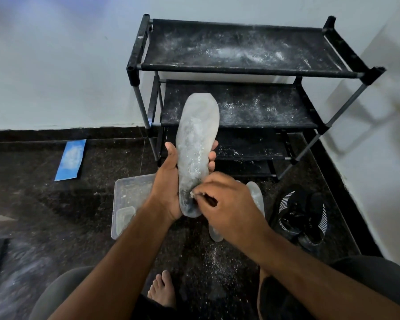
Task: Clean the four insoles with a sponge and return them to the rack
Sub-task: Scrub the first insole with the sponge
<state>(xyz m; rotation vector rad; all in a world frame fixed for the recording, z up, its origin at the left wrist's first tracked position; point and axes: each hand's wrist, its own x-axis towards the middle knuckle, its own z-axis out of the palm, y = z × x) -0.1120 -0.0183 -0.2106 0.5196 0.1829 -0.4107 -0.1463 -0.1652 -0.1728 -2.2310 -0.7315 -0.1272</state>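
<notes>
Two hands share one insole (198, 144). The left hand (169, 188) is closed around its lower half, thumb on the near edge and fingertips (211, 155) curled over the far edge, holding it upright with the toe end pointing away from the person. The right hand (229, 204) is curled shut at the heel end, pressing a small pale piece (192, 193) against the surface — presumably the sponge, though too little shows to confirm. White powder covers most of the insole above the contact point, so cleaning of this piece appears to be at an early stage.

Directly below the right hand, at least one further insole (256, 195) lies on the dark floor (56, 204); the rest cannot be counted. A clear plastic tub (129, 192) sits just left of the left wrist. Beyond the grip stands the rack (240, 70), its shelves dusted white.

Risks:
- The insole is flexible and unsupported above the grip; hard strokes toward the toe may fold it.
- Loosened powder may fall onto the insole lying below.
- Returning clean insoles to the dusty shelves may re-soil them.
</notes>
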